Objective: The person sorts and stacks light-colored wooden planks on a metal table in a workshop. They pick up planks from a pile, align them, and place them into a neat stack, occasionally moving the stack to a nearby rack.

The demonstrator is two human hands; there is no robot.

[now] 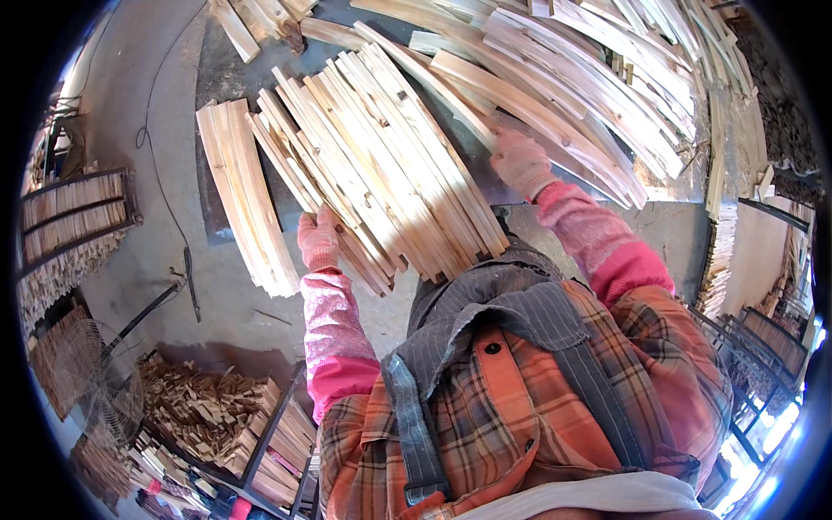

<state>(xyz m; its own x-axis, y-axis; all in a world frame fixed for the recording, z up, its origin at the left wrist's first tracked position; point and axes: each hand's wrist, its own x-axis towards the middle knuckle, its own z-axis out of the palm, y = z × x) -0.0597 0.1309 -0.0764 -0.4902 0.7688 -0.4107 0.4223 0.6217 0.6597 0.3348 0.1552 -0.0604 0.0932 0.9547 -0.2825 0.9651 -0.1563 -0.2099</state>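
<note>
Two grips in play here, both gloved in pinkish fabric, one on each side of the wood! Centre of the bench (227, 80), there it is: one broad row of pale strips (373, 165), laid edge to edge. I make it at least ten, the lines too tight for an exact count. The left grip (319, 240) is right on that row, touching its left flank toward the near end; the fingers are partly hidden, so whether they pinch a strip or just press against it, I cannot tell. Over to the right grip (522, 165), and this one is clear: fingers pressed together around the near end of one long strip (433, 76), which slants away toward the far left, just beside the row's right side. Left of the row, slightly apart, lies one smaller group of boards (247, 195), about three side by side, their near ends jutting past the bench edge. Far right, one big loose pile of slats (589, 78), far too many and too overlapped to number. Down on the left, one cable (147, 104) snakes over the floor (121, 286), with one fan (100, 381) nearer and one heap of offcuts (204, 399) just right of it.
</note>
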